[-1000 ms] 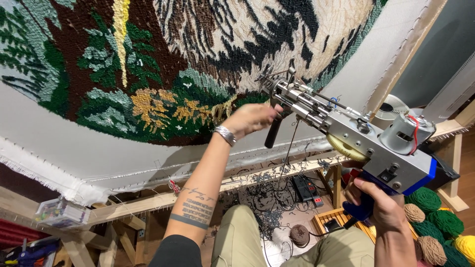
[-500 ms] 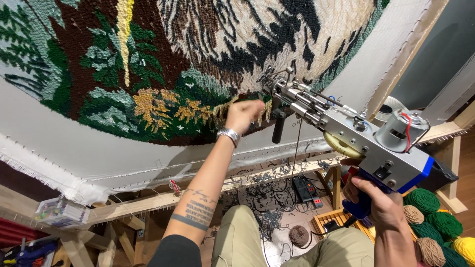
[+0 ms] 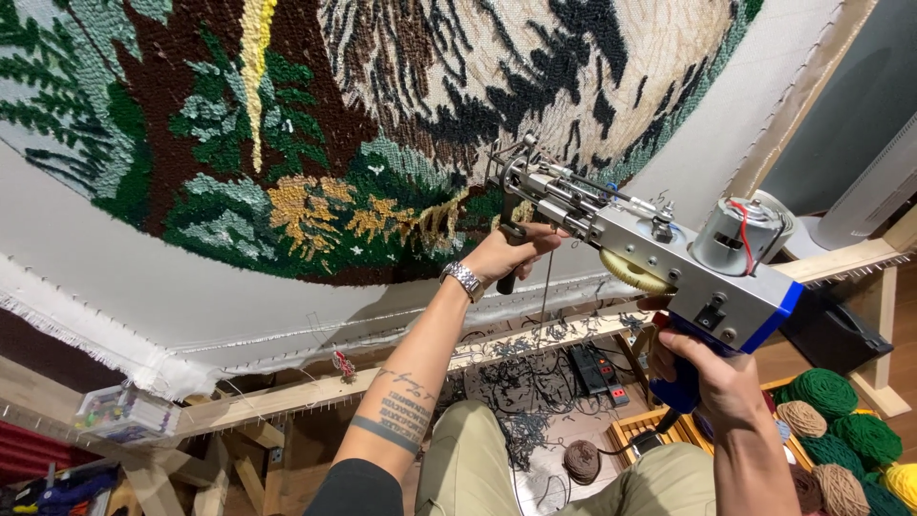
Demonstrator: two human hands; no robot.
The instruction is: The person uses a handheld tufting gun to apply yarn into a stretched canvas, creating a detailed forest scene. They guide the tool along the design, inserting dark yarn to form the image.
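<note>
Below the rug [image 3: 287, 182] edge, both hands [image 3: 511, 250] seemingly grip the tufting gun [image 3: 659, 253].

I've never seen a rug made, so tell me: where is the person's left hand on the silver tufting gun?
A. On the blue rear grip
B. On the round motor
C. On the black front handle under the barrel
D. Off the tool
C: the left hand wraps the black front handle of the silver tufting gun; the right hand holds the blue rear grip.
</note>
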